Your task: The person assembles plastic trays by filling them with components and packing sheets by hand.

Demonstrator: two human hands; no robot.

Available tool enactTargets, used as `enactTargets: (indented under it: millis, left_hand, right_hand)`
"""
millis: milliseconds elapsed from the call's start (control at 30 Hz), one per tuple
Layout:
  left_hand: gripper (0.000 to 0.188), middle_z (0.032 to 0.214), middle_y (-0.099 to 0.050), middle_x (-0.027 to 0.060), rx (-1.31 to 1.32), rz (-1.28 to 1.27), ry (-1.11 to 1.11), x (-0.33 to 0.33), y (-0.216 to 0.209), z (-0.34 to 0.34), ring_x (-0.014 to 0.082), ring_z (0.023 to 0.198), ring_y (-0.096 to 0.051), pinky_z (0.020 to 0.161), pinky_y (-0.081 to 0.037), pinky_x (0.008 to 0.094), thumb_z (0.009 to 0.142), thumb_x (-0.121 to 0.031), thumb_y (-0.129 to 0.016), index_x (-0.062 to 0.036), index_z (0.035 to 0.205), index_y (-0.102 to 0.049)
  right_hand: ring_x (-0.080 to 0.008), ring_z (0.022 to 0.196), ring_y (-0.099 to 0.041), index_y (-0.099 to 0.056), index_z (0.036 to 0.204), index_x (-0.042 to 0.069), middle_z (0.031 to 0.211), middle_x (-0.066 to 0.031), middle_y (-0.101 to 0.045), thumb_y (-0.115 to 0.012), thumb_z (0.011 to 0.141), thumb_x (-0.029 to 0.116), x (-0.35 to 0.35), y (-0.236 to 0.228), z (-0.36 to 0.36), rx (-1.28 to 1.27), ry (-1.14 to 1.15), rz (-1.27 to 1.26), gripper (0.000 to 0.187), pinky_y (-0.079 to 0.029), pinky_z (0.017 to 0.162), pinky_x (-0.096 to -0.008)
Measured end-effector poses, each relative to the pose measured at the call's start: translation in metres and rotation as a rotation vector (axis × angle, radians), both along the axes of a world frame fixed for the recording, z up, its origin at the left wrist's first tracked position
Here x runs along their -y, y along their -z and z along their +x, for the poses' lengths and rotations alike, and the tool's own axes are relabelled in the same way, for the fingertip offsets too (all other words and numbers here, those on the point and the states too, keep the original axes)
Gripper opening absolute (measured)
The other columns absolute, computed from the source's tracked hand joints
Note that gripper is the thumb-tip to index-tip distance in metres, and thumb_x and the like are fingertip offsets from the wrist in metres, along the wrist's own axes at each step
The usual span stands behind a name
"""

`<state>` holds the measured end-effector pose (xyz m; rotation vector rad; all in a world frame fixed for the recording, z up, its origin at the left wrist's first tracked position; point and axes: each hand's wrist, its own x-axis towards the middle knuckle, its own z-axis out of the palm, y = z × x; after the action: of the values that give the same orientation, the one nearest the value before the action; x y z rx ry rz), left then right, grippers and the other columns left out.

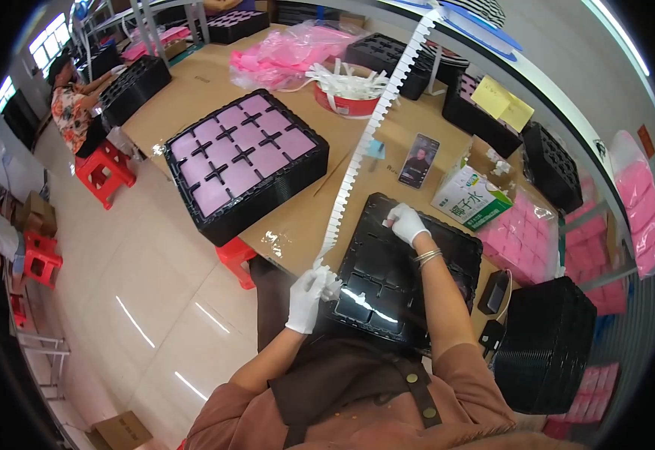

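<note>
My left hand, in a white glove, is closed around the lower end of a long white notched strip. The strip slants up from it to the shelf at the top. Some crumpled white pieces bunch at its fingers. My right hand, also gloved, rests over the far part of a black plastic compartment tray in front of me. Its fingers are bent together, and whatever they hold is too small to make out. The tray's near left corner lies beside my left hand.
A black tray stack with pink-purple squares stands at left. Beyond are a red tub of white strips and pink plastic bags. A phone, a carton and stacked black trays are at right. Another person sits far left.
</note>
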<state>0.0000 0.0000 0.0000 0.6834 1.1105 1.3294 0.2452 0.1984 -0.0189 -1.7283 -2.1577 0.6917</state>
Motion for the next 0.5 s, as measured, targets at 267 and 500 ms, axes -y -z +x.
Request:
enactTargets:
  millis: [267,500]
  left_hand:
    - [0.024,0.080,-0.061,0.0013,0.073,-0.051,0.046,-0.010,0.007,0.002,0.0036,0.060,-0.052,0.054,-0.040,0.0165,0.091,-0.024,-0.054,-0.0031,0.102,-0.060]
    - [0.025,0.080,-0.061,0.0008,0.026,-0.042,0.049,-0.012,0.014,0.003,0.0041,0.061,-0.053,0.055,-0.041,0.0175,0.093,-0.021,-0.051,-0.0022,0.107,-0.060]
  right_hand:
    - [-0.0347,0.080,-0.061,-0.063,0.081,0.000,0.084,-0.0206,-0.061,-0.063,0.074,0.013,-0.002,-0.004,-0.014,0.143,0.133,0.054,0.014,-0.049,0.073,-0.0393]
    - [-0.0362,0.077,-0.061,-0.060,0.077,0.001,0.080,-0.0194,-0.060,-0.057,0.077,0.010,0.006,-0.009,-0.024,0.256,0.107,0.175,0.010,-0.051,0.070,-0.0399]
